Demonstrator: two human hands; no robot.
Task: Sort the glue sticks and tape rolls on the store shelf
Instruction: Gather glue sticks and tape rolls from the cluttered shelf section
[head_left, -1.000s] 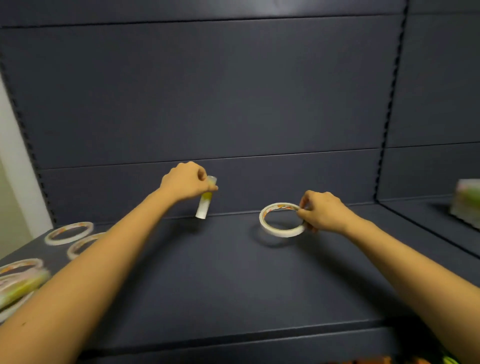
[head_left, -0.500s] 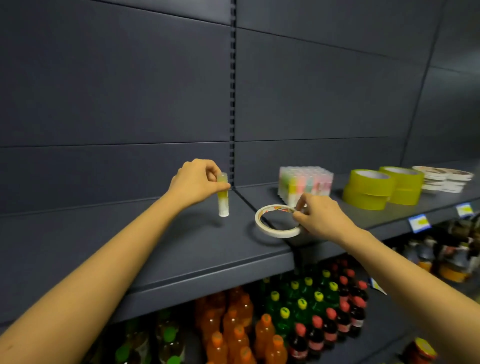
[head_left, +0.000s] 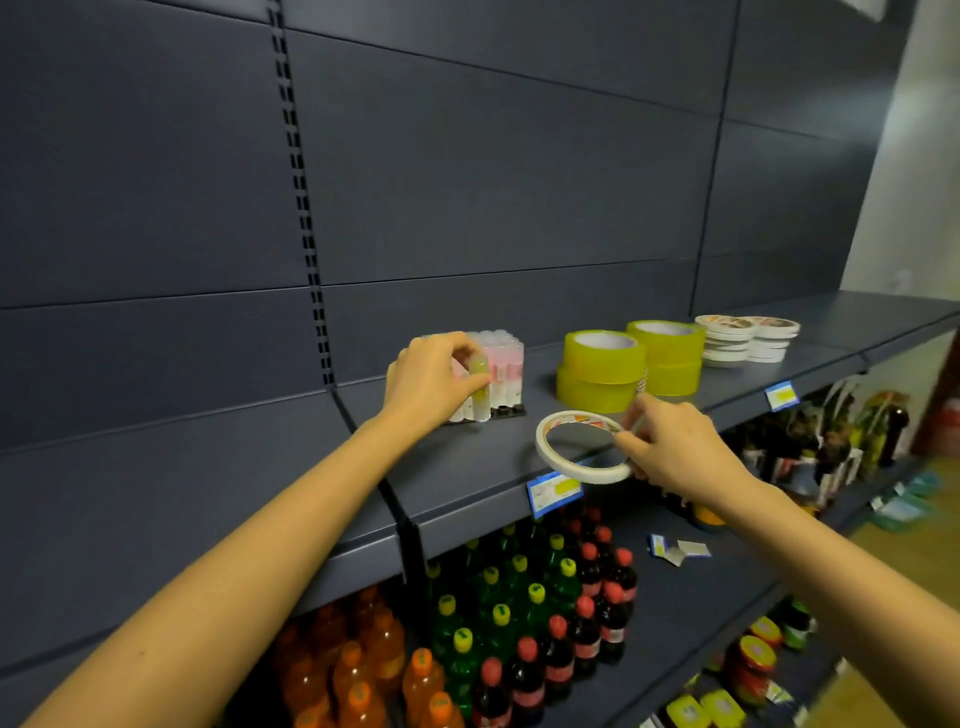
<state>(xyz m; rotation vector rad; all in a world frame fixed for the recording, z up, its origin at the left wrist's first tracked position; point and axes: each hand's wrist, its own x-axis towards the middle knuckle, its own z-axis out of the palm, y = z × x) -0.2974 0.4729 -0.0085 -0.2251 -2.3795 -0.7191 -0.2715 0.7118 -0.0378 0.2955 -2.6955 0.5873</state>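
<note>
Shelf (head_left: 821, 359) holds glue sticks (head_left: 503, 364), yellow tapes (head_left: 602, 370), white tapes (head_left: 728, 343)

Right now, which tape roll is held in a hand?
The thin white tape roll, pinched by the right hand. The yellow rolls and the stacked white rolls rest on the shelf, untouched.

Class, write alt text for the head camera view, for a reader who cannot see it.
A person's left hand holds a glue stick upright beside a pack of glue sticks on a store shelf, while the right hand holds a white tape ring near the shelf's front edge. Yellow tape rolls stand further right; drink bottles stand underneath.
</note>
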